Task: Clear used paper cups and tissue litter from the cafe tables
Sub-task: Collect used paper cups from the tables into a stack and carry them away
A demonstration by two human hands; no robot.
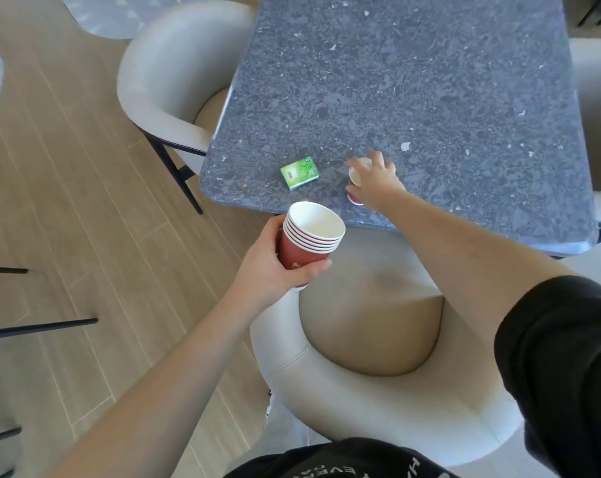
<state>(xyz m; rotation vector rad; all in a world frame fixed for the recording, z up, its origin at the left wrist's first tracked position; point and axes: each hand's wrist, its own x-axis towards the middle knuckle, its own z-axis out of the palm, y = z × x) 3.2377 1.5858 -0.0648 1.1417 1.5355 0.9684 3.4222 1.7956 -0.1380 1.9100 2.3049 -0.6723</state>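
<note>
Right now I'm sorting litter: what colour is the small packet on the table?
Green, with white edges; the packet shows in the head view.

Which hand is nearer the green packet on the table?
Right. The right hand is on the table at a single cup, just right of the green packet. The left hand holds the cup stack off the table's near edge.

Table (413,81): dark speckled stone-look top, polished, faintly glossy. Stacked cups (309,243): matt red paper, white inside. Chair (378,391) in smooth pale upholstery; floor (68,201) wood-look planks.
</note>
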